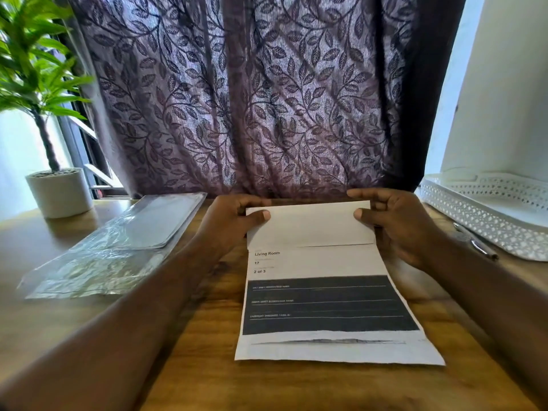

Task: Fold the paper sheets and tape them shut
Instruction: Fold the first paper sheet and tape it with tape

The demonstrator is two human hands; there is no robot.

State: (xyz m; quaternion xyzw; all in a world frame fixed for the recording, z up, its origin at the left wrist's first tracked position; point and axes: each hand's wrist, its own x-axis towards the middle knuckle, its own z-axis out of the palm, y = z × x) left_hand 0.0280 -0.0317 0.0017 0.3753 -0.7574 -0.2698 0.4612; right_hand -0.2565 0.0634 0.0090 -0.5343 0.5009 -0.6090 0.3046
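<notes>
A printed paper sheet [323, 307] lies on the wooden table [192, 366], with a wide dark band across its lower half. Its far end is folded back toward me as a plain white flap [310, 225]. My left hand [228, 223] pinches the flap's left edge, thumb on top. The flap's right edge is pinched the same way by my right hand [394, 223]. No tape shows in view.
Clear plastic sleeves [118, 247] lie on the table to the left, beside a potted plant in a white pot [60, 192]. A white perforated tray [486, 215] stands at the right with a pen [474, 241] next to it. A leaf-patterned curtain hangs behind.
</notes>
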